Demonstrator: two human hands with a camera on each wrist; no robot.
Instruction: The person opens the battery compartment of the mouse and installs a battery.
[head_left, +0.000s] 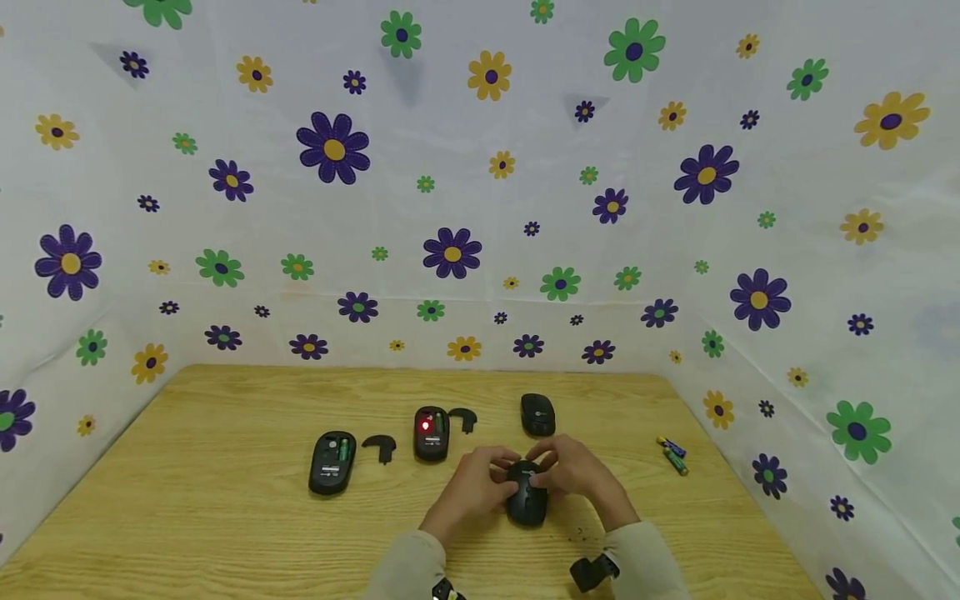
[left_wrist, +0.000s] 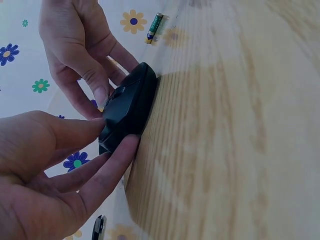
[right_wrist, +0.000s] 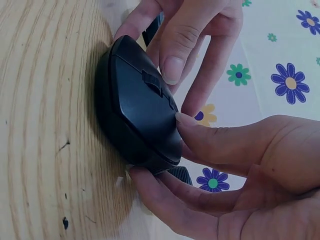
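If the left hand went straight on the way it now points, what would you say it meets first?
The black mouse, which the left hand touches with thumb and fingers; beyond that, the right hand seems next in line, though depth there is hard to judge.

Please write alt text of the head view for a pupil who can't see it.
A person's left hand and right hand grip a black mouse on a wooden table. To the left lie two overturned, opened mice beside detached covers; another mouse lies farther back, loose batteries to the right.
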